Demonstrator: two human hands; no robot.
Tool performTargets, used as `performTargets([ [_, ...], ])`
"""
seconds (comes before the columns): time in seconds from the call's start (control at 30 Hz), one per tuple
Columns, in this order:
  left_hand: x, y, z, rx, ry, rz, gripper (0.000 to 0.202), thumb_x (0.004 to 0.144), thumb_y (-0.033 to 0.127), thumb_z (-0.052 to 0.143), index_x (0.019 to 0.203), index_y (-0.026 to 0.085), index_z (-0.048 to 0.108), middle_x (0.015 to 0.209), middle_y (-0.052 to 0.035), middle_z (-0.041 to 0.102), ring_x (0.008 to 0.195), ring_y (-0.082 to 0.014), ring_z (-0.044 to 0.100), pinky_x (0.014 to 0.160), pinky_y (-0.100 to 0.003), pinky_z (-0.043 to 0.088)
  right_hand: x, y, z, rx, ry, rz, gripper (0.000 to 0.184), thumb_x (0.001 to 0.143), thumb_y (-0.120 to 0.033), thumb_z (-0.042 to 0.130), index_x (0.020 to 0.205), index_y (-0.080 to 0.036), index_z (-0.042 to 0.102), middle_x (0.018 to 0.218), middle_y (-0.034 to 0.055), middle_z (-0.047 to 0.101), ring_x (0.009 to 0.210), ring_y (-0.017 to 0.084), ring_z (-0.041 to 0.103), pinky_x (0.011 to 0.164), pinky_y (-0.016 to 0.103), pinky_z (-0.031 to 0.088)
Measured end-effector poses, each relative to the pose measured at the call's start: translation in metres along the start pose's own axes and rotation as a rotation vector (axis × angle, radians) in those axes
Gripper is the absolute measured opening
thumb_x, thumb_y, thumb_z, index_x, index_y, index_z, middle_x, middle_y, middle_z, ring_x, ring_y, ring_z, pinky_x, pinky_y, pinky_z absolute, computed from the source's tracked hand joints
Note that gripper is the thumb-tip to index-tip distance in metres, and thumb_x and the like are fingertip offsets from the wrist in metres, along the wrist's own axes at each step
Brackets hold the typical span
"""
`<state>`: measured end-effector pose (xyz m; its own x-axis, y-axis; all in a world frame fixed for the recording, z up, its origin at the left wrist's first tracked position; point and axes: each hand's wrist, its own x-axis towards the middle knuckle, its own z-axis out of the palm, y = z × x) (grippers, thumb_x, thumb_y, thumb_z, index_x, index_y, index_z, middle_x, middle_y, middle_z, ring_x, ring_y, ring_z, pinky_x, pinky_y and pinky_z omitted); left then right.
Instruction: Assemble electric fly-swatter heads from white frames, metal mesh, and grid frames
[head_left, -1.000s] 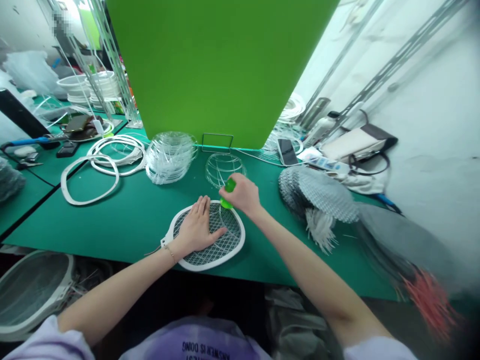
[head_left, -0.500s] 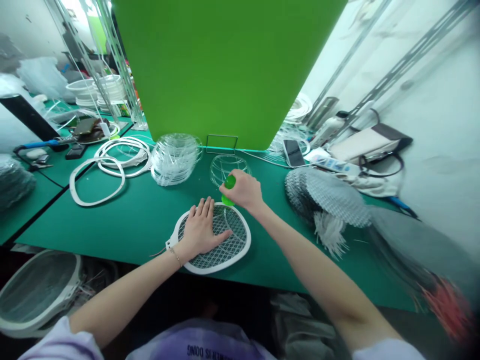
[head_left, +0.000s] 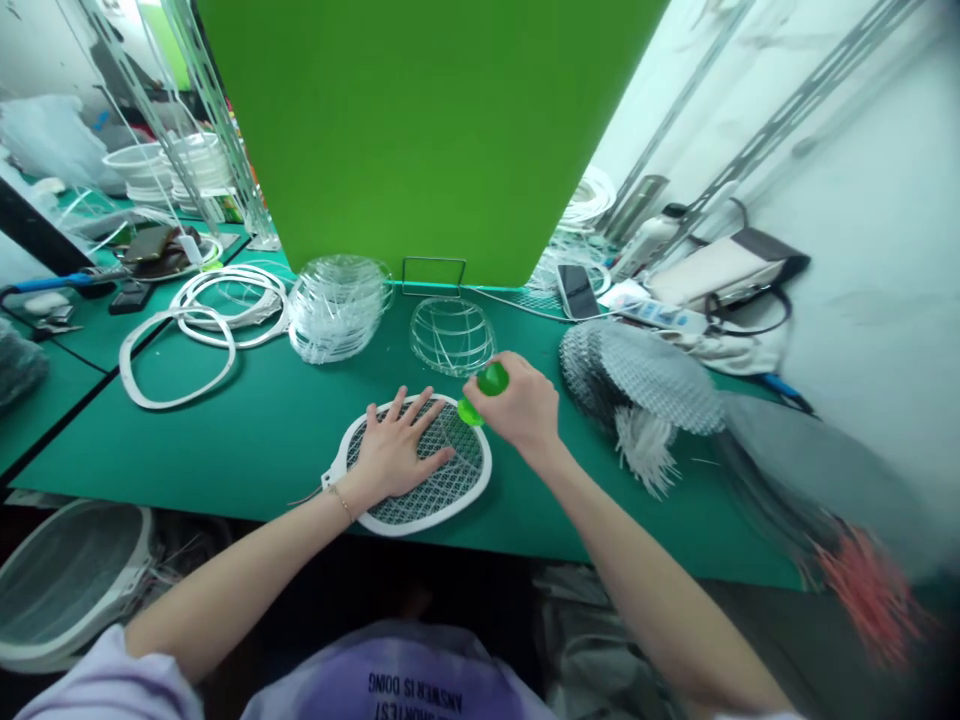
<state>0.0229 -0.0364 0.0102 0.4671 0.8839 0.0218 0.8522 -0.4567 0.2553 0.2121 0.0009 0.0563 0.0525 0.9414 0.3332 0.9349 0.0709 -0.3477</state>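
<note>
My left hand point(head_left: 394, 452) lies flat with fingers spread on the mesh of a white-framed electric fly swatter racket point(head_left: 484, 470), pressing it to the mat. My right hand point(head_left: 521, 402) grips a small bright green plastic object point(head_left: 492, 379), whose ends show on either side of my fingers. That hand is just above the racket's upper right rim and does not appear to touch it. A dome of clear curved wires point(head_left: 452, 337) stands a little beyond it.
A stack of clear wire frames point(head_left: 339, 312) and white oval frames point(head_left: 176, 372) lie on the green work mat point(head_left: 247, 450). A grey mesh bundle point(head_left: 637, 380) sits to the right. A green board point(head_left: 420, 130) stands behind. A phone point(head_left: 577, 291) and power strip point(head_left: 660, 315) lie beyond.
My right hand has moved to the right with the green object, away from the racket's mesh. My left hand stays on the racket, its fingers spread wider.
</note>
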Motion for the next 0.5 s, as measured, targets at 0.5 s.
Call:
performTargets([
  [0.5,0.025,0.013,-0.002,-0.022,-0.033,0.246,0.054,0.103,0.05,0.027,0.155,0.035,0.031,0.163,0.0009,0.03,0.152,-0.031,0.017,0.12,-0.061,0.009,-0.052,0.012,-0.025,-0.032,0.005,0.025,0.021,0.082,-0.042,0.056,0.089,-0.022,0.058,0.095,0.0058,0.07,0.068,0.02,0.061,0.053,0.027,0.027],
])
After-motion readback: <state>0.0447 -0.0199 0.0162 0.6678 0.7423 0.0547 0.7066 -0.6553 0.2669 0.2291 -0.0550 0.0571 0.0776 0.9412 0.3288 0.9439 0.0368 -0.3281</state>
